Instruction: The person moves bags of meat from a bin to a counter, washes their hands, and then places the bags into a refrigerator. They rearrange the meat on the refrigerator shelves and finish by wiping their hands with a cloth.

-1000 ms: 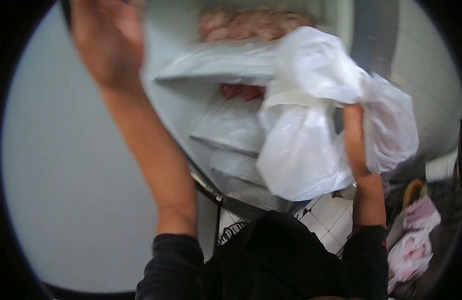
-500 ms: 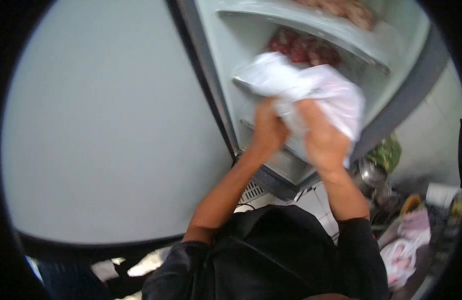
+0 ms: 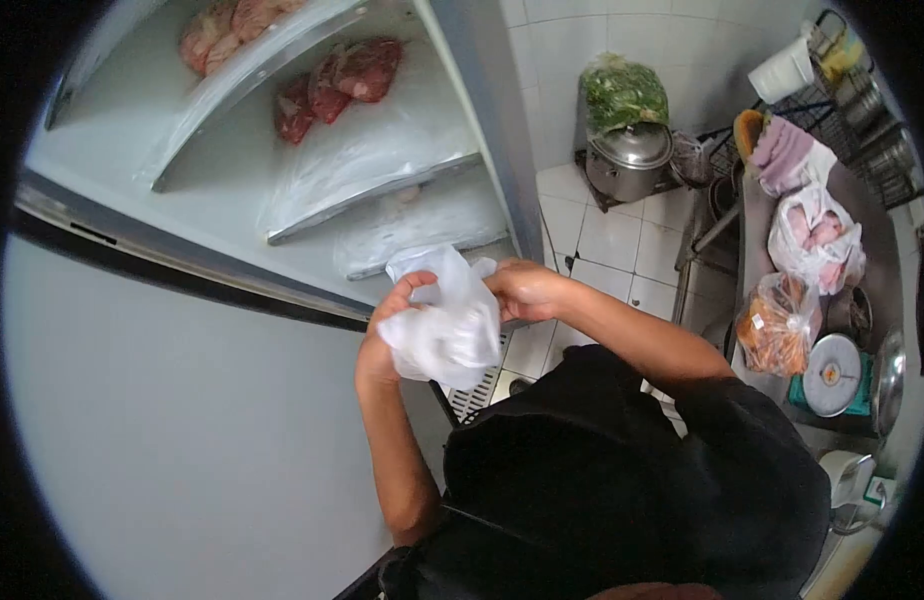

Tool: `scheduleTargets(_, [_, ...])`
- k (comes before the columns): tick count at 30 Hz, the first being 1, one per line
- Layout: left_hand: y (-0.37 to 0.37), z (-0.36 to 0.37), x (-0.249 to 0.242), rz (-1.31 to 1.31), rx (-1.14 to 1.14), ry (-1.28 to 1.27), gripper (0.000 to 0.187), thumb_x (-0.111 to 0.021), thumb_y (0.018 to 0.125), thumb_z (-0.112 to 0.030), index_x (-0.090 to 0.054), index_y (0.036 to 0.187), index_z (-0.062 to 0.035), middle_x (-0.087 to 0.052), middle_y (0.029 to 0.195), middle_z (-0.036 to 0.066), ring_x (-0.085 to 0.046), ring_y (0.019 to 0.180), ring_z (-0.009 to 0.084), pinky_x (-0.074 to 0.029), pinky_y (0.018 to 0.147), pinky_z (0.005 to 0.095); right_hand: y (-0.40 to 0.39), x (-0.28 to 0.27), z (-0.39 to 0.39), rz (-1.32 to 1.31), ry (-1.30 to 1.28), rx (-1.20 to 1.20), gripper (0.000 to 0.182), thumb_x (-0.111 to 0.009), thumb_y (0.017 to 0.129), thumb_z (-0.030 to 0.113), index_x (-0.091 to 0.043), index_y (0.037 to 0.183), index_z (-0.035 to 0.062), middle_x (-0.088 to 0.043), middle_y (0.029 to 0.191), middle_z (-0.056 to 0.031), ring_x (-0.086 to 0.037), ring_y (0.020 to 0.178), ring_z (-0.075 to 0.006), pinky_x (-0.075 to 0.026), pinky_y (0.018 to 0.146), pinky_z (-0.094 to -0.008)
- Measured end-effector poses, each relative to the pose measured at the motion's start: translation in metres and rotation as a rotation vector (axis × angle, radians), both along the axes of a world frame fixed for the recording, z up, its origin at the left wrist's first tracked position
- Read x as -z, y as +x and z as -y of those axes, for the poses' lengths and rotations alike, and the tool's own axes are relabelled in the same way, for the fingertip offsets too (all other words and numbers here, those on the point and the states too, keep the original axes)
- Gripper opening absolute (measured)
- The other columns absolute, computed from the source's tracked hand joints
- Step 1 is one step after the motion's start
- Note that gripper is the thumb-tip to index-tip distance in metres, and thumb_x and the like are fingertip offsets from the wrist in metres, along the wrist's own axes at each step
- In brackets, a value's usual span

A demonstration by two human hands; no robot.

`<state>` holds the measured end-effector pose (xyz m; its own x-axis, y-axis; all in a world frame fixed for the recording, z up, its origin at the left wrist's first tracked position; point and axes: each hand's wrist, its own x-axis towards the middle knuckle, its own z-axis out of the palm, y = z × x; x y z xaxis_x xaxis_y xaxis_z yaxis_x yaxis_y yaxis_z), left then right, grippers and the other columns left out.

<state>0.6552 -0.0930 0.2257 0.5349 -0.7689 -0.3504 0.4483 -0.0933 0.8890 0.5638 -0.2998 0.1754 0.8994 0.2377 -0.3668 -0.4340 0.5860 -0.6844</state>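
Note:
A white plastic bag [image 3: 450, 335] is bunched up between my hands in front of the open fridge. My left hand [image 3: 382, 335] grips its left side, thumb and fingers curled into the plastic. On the other side, the closed fingers of my right hand [image 3: 527, 290] pinch the bag's upper right edge. What the bag contains, if anything, cannot be seen through the plastic. Behind it, fridge shelves [image 3: 377, 200] lined with clear plastic hold packs of red meat [image 3: 337, 85] and, higher up, pale meat [image 3: 232, 35].
The fridge door [image 3: 202, 430] stands open at left. A lidded steel pot [image 3: 630, 165] sits on the floor beside a bag of greens [image 3: 622, 95]. Along the right, a metal counter [image 3: 707, 400] carries bagged meat [image 3: 817, 240], an orange-brown bagged food [image 3: 777, 325] and a scale [image 3: 832, 375].
My view has turned right, bringing the counter into sight. The bag has come away from the shelf towards my body and looks more bunched. Both hands still hold it.

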Motion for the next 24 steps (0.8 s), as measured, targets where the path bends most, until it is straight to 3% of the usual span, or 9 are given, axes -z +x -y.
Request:
scheduleTargets(5, [-0.014,0.028,0.059,0.832,-0.020,0.235,0.031,-0.051,0.078,0.006,-0.053,0.109,-0.0002,-0.063,0.085,0.012,-0.061,0.077,0.0172,-0.049,0.065,0.0289,-0.009,0.004,0.010,0.202,-0.221,-0.060,0.037,-0.069,0.079,0.023,-0.058,0.104,-0.0022,-0.061,0.087,-0.0079,-0.059,0.077,-0.0162,-0.050,0.071,-0.0295])
scheduleTargets(8, [-0.026,0.048,0.086,0.615,-0.203,0.419,0.027,-0.048,0.076,0.008,-0.055,0.102,0.0017,-0.062,0.087,0.014,-0.061,0.078,0.0191,-0.049,0.065,0.0281,-0.028,0.000,0.020,0.611,-0.735,-0.304,0.063,-0.079,0.071,0.028,-0.050,0.116,-0.0041,-0.057,0.111,-0.0153,-0.058,0.100,-0.0264,-0.047,0.086,-0.0352])
scheduleTargets(10, [-0.029,0.047,0.122,0.439,-0.245,0.396,0.028,-0.046,0.076,0.009,-0.057,0.101,0.0029,-0.062,0.091,0.014,-0.061,0.081,0.0200,-0.049,0.069,0.0290,-0.039,0.033,0.017,0.883,-1.272,-0.067,0.068,-0.080,0.066,0.026,-0.046,0.115,-0.0059,-0.041,0.129,-0.0266,-0.054,0.106,-0.0392,-0.044,0.092,-0.0403])
scheduleTargets(12, [-0.052,0.063,0.116,0.176,-0.351,0.377,0.028,-0.043,0.079,0.009,-0.056,0.104,0.0056,-0.062,0.096,0.013,-0.062,0.081,0.0205,-0.051,0.074,0.0311,-0.052,0.024,0.024,0.816,-1.391,0.011,0.063,-0.078,0.065,0.022,-0.046,0.111,-0.0066,-0.033,0.134,-0.0306,-0.052,0.108,-0.0435,-0.044,0.094,-0.0419])
scheduleTargets(13, [-0.066,0.074,0.103,0.077,-0.396,0.299,0.029,-0.045,0.081,0.007,-0.056,0.108,0.0060,-0.062,0.098,0.013,-0.062,0.084,0.0205,-0.051,0.075,0.0314,-0.048,0.037,0.026,0.878,-1.333,0.115,0.052,-0.073,0.065,0.017,-0.051,0.108,-0.0023,-0.048,0.120,-0.0314,-0.058,0.097,-0.0440,-0.048,0.083,-0.0452])
scheduleTargets(17, [-0.105,0.060,0.056,0.018,-0.525,0.295,0.037,-0.056,0.086,0.000,-0.053,0.122,0.0049,-0.061,0.112,0.014,-0.059,0.103,0.0226,-0.048,0.087,0.0327,-0.037,0.058,0.037,0.790,-1.137,-0.037,0.039,-0.067,0.069,0.014,-0.051,0.103,0.0035,-0.063,0.090,-0.0196,-0.061,0.086,-0.0402,-0.047,0.072,-0.0511])
scheduleTargets(20, [-0.157,0.016,-0.008,1.009,-1.030,0.821,0.043,-0.065,0.086,-0.009,-0.053,0.126,0.0020,-0.057,0.125,0.014,-0.054,0.114,0.0260,-0.042,0.098,0.0366,-0.033,0.092,0.045,0.675,-1.128,-0.010,0.038,-0.066,0.070,0.014,-0.050,0.102,0.0025,-0.063,0.088,-0.0213,-0.062,0.084,-0.0408,-0.047,0.070,-0.0508])
scheduleTargets(23, [-0.219,-0.039,-0.105,1.585,-1.552,1.158,0.037,-0.061,0.090,-0.012,-0.054,0.125,0.0007,-0.055,0.125,0.016,-0.053,0.114,0.0269,-0.041,0.100,0.0419,-0.038,0.125,0.066,0.482,-1.197,-0.018,0.047,-0.066,0.073,0.018,-0.042,0.111,0.0041,-0.063,0.094,-0.0244,-0.061,0.091,-0.0428,-0.048,0.075,-0.0505])
scheduleTargets(24, [-0.241,-0.088,-0.117,1.674,-1.499,1.759,0.033,-0.060,0.092,-0.016,-0.055,0.120,-0.0007,-0.057,0.122,0.015,-0.055,0.110,0.0270,-0.043,0.098,0.0418,-0.038,0.153,0.069,0.491,-1.228,0.057,0.054,-0.066,0.073,0.018,-0.039,0.117,0.0056,-0.063,0.096,-0.0253,-0.061,0.092,-0.0427,-0.049,0.077,-0.0491])
